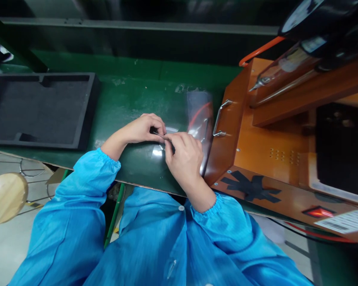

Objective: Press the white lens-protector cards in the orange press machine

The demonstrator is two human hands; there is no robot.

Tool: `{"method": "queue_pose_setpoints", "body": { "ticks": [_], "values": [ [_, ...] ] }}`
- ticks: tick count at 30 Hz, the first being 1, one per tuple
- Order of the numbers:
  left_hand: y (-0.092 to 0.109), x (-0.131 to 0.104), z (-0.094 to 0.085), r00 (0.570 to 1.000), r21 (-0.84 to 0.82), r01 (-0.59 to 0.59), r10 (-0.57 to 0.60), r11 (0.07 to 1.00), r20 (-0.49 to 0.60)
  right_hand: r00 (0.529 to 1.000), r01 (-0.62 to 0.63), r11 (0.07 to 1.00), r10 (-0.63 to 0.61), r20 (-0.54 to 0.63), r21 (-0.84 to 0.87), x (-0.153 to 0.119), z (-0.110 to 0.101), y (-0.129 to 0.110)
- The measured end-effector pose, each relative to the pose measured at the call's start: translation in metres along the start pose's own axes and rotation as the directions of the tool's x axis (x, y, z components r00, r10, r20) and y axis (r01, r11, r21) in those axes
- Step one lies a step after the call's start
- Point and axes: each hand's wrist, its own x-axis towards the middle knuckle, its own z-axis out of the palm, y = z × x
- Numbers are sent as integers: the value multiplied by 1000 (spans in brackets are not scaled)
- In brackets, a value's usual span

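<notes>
Both hands low over the near part of the green bench [128, 93], fingertips nearly meeting. Left hand [144, 128] pinches a thin strip [159, 135] between thumb and fingers; right hand [185, 155] has thumb and fingertips closed at the strip's other end. The strip sits in the small gap between the hands, just above the bench top. Most of it is covered by fingers; what it is made of, I can't make out. Long axis runs left to right, slanting down toward the right hand; which end is the front, can't tell.

Right of the hands, a clear plastic sheet [199, 115], blurred by glare, beside an orange machine box [247, 143] with a metal handle [217, 119]. Black tape [252, 186] on its near side, then a red-lit switch [318, 212]. Beyond it a white label [344, 221] with a barcode, print too small to read. Above, a syringe [292, 61], its label illegible; a round gauge [301, 16] cut by the top edge, markings blurred.

Far left, a black tray [37, 107], left end cropped. Below it, a wooden stool [7, 198], also cut off.
</notes>
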Motion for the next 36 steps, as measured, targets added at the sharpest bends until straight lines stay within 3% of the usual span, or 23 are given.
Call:
{"method": "queue_pose_setpoints", "body": {
  "ticks": [5,9,19,24,29,34,36],
  "values": [
    [2,0,0,999,19,42,-42,999,-12,999,18,1000,-18,-43,1,0,2,1],
    [1,-1,0,1000,6,2,-2,1000,9,996,55,998,-57,-69,-29,1,-2,1],
    [4,-4,-1,999,49,-5,3,999,36,998,68,987,-66,16,-142,-1,-10,0],
    [9,-7,-5,991,56,63,-69,996,111,991,130,991,-130,-21,18,-26,-45,-8],
    [6,-6,6,998,208,43,-50,977,27,976,212,946,-216,-12,244,-64,-75,-10],
    [4,-2,24,999,327,22,-29,945,17,979,163,854,-200,23,494,-69,-74,-10],
    [4,1,30,1000,352,20,-24,936,8,991,55,786,-119,63,615,-62,-67,-12]
  ]
}}
